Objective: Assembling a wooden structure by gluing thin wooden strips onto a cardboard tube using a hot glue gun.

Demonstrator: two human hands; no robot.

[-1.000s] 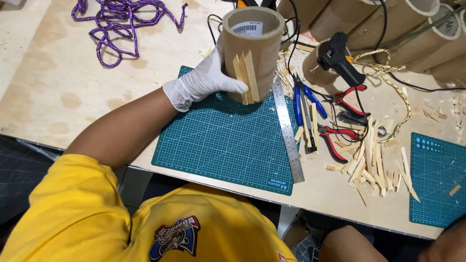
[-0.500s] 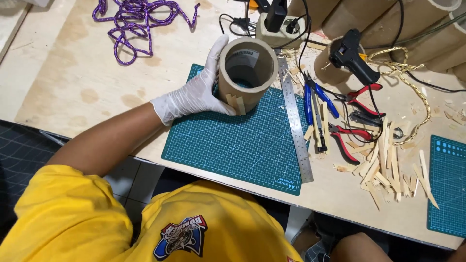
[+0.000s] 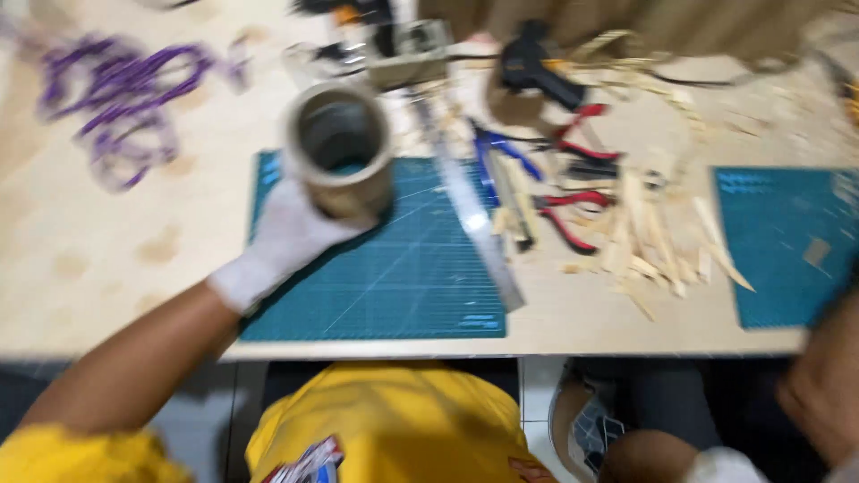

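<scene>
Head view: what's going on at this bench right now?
A person's gloved left hand grips a cardboard tube, open end up, over a green cutting mat. The right hand sits low at the frame's edge, away from the work; whether it holds anything cannot be told. A metal ruler, pliers, wood strips, a glue gun and purple cord lie around. The picture is blurred.

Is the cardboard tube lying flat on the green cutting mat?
No, the left hand in a white glove holds the cardboard tube with its open end tilted up toward the camera, above the green cutting mat.
</scene>
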